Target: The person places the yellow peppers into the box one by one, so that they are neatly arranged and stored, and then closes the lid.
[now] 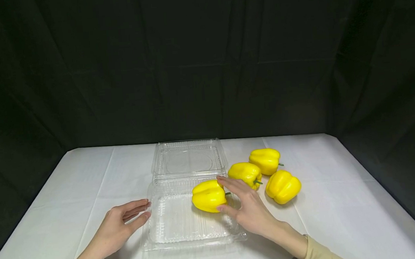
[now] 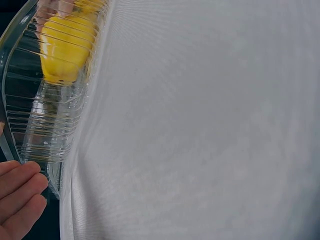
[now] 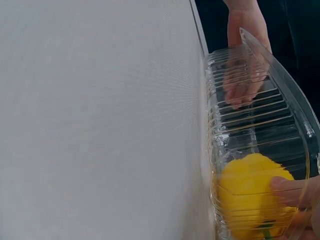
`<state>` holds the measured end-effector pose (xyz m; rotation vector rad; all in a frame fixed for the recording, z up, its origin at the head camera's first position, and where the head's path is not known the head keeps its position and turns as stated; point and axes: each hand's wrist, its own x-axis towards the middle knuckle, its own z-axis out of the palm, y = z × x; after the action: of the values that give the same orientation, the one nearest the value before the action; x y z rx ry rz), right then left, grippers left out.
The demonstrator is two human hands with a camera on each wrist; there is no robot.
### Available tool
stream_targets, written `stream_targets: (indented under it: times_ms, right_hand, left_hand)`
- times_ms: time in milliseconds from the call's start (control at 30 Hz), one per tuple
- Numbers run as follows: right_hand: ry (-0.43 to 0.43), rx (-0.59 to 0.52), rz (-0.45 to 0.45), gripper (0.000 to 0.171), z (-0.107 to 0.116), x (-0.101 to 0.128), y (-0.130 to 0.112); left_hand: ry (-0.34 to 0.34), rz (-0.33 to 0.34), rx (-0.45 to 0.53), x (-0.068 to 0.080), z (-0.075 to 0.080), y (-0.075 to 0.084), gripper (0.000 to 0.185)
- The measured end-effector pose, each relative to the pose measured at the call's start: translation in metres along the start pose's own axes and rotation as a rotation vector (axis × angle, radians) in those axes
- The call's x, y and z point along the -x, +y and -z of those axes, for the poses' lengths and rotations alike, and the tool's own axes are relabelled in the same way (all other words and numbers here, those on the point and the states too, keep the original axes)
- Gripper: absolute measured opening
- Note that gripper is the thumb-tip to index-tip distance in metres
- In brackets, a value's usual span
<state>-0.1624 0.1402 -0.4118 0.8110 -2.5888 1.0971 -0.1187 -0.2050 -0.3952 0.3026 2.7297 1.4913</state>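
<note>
Resting in the ribbed tray of a clear plastic clamshell container (image 1: 186, 228), a glossy, lobed yellow bell pepper (image 1: 208, 196) lies on its side at the tray's 2 o'clock corner. The right hand (image 1: 248, 207) cups it, fingers (image 1: 230, 183) and thumb loosely curled against its smooth skin. The left hand (image 1: 121, 223), fingers straight and relaxed, touches the tray's 9 o'clock rim. Three more peppers (image 1: 266, 173) sit on the white-clothed tabletop (image 1: 344, 200) at 2 o'clock.
</note>
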Motion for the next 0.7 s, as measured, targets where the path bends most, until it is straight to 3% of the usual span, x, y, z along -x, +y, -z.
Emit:
stream_targets:
  times_ms: [700]
  right_hand:
    - [0.031, 0.005, -0.006, 0.065, -0.0033, 0.0008, 0.0013]
  left_hand:
    - [-0.011, -0.006, 0.012, -0.0003, 0.0003, -0.0013, 0.046]
